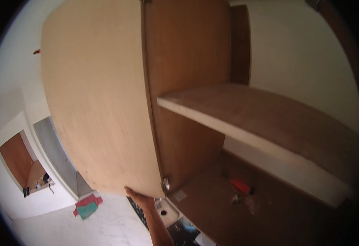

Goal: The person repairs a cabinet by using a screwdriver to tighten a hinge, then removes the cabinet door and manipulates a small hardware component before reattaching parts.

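My left hand [142, 201] is at the bottom edge of a pale wooden cabinet door [101, 94], its thumb lying against the face of the door. The other fingers are hidden under or behind the edge. The door stands swung out to the left of a brown wooden cabinet side [187, 49], with a metal hinge [166, 183] at its lower corner. Inside the cabinet, a thick shelf board [253, 115] runs to the right. Below it, a red and black object [241, 186] rests on the cabinet floor [212, 209] beside small blurred bits. My right hand is out of view.
Under the cabinet are a sink [169, 215] and a dark speckled counter [183, 235]. Red and green cloths [87, 206] lie on the pale floor [105, 227]. At far left, a wall opening [17, 160] holds several small items on its ledge.
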Available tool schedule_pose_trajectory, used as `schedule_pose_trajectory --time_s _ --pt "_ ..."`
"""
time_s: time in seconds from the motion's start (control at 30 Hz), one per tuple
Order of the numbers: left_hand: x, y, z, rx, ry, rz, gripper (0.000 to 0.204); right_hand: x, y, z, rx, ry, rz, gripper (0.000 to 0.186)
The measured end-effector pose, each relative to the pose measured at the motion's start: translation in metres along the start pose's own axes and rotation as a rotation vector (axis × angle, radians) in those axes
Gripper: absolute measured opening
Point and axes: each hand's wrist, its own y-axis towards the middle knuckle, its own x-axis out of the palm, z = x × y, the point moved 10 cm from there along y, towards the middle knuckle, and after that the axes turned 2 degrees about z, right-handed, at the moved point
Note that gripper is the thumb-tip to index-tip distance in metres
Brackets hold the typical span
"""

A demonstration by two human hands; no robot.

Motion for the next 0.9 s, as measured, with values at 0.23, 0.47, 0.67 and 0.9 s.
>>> schedule_pose_trajectory --time_s 0.23,0.47,0.67,0.9 --pt "-0.012 -0.007 0.013 0.039 0.049 0.082 0.069 0.021 0.007 0.039 0.286 -0.211 -0.188 0.041" --pt "-0.012 -0.008 0.010 0.026 0.045 0.128 0.072 0.014 0.015 0.042 0.176 0.119 -0.002 0.030" --pt "-0.012 -0.006 0.009 0.015 0.023 0.108 0.075 0.021 0.000 0.055 0.427 -0.183 -0.227 0.032" --pt "-0.003 -0.010 0.009 -0.008 0.027 0.102 0.074 0.019 0.012 0.029 0.358 0.114 0.011 0.030"
